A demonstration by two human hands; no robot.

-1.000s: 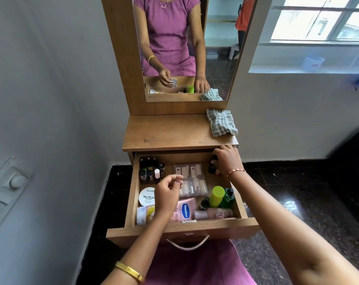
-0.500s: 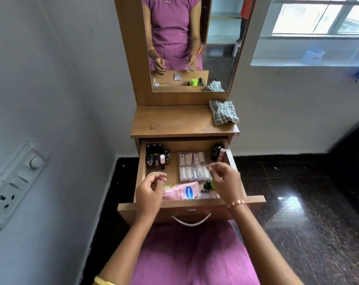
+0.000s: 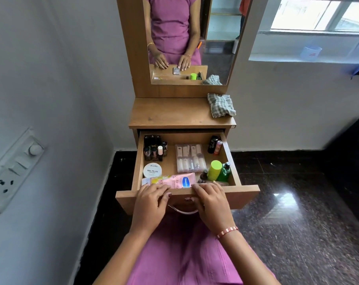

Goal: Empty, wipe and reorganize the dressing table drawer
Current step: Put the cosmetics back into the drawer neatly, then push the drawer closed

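Both hands rest on the front panel of the open drawer [image 3: 244,194], left hand [image 3: 152,199] and right hand [image 3: 210,199] side by side, fingers laid flat over its top edge, grasping nothing. Just beyond our fingertips lies the pink tube [image 3: 174,181]; farther off stand the nail polish bottles [image 3: 155,150]. We judge a hard push could topple these bottles or pinch our fingers.

The drawer [image 3: 246,194] and counter [image 3: 174,114] look like matt wood-grain laminate, the checked cloth [image 3: 220,104] soft woven fabric, the pink tube [image 3: 180,181] glossy plastic, the dark floor [image 3: 298,212] polished, reflective stone.
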